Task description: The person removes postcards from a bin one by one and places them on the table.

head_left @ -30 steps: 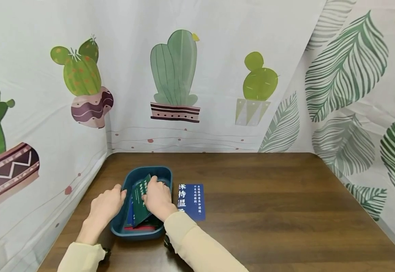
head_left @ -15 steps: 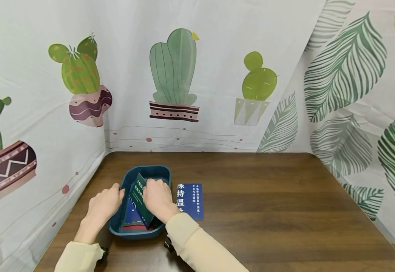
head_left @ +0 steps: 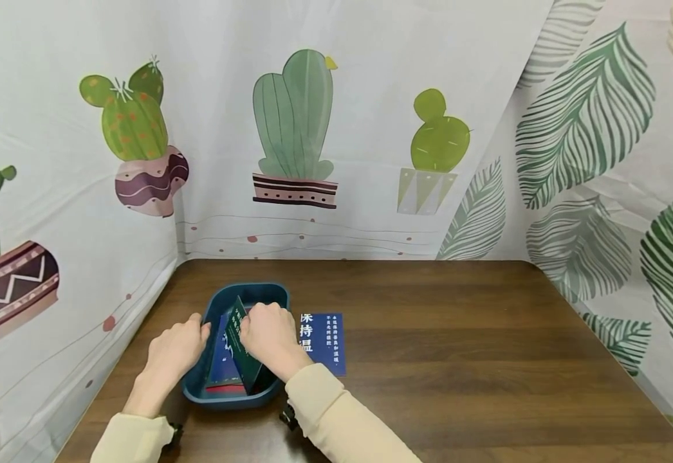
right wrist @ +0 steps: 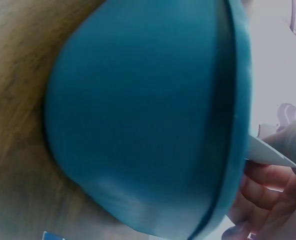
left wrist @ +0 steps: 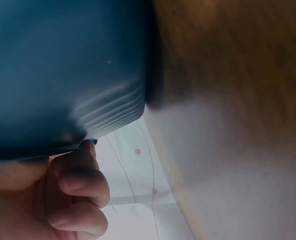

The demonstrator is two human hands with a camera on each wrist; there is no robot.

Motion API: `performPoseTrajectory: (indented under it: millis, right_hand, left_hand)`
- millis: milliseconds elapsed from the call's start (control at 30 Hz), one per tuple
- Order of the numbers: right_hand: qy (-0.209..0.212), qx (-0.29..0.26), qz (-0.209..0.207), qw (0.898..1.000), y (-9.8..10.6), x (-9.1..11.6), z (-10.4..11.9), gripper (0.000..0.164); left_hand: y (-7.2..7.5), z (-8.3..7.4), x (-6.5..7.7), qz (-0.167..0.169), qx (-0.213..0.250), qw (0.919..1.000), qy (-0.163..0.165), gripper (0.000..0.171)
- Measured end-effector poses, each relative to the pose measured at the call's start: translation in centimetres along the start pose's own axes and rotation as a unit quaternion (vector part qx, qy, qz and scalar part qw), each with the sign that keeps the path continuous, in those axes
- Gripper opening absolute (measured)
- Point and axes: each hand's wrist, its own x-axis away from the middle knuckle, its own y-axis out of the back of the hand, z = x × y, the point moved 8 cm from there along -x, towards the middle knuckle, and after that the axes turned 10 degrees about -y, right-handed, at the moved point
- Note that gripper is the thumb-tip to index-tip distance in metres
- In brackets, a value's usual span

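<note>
– What does the right hand (head_left: 269, 332) hold?
– It pinches a green card (head_left: 244, 350), tilted inside the blue tray (head_left: 229, 404).
– The left hand (head_left: 175, 349)?
– Its grip holds the tray's left side.

1 dark green card (head_left: 245, 360) with pale writing stands tilted inside the blue tub (head_left: 232, 404), an oblong container with rounded corners, upright on the brown table (head_left: 458, 360).

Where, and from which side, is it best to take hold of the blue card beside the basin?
Probably pinch the blue card by its right edge, coming from the right: it lies flat with that edge uncovered, while the basin and right hand crowd its left.
</note>
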Motion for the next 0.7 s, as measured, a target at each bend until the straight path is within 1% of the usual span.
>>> performPoseTrajectory:
  millis: [167, 300, 400, 500, 567, 700]
  right_hand:
    - [-0.003, -0.020, -0.015, 1.000, 0.8, 0.0, -0.2, 0.049]
    - [-0.009, -0.063, -0.007, 0.998, 1.2, 0.1, -0.7, 0.051]
    - [-0.021, -0.118, 0.017, 0.993, 1.2, 0.2, -1.2, 0.053]
    - [-0.032, -0.167, 0.033, 0.985, 1.1, 0.2, -1.8, 0.054]
    - [-0.041, -0.186, 0.037, 0.981, 1.2, 0.2, -2.2, 0.053]
    - [-0.054, -0.198, 0.038, 0.978, 1.4, 0.2, -3.0, 0.052]
  left_hand:
    - [-0.1, 0.1, 0.0, 0.005, -0.001, 1.0000, 0.006, 0.033]
    - [0.0, 0.1, -0.1, 0.001, -0.002, 1.0000, 0.006, 0.034]
    - [0.0, 0.1, -0.1, -0.002, -0.002, 1.0000, 0.006, 0.033]
    - [0.1, 0.0, 0.0, -0.002, -0.001, 1.0000, 0.007, 0.033]
    - [0.1, 0.0, 0.0, 0.001, -0.001, 1.0000, 0.010, 0.034]
    - [0.0, -0.1, 0.1, 0.007, -0.003, 0.9998, 0.016, 0.036]
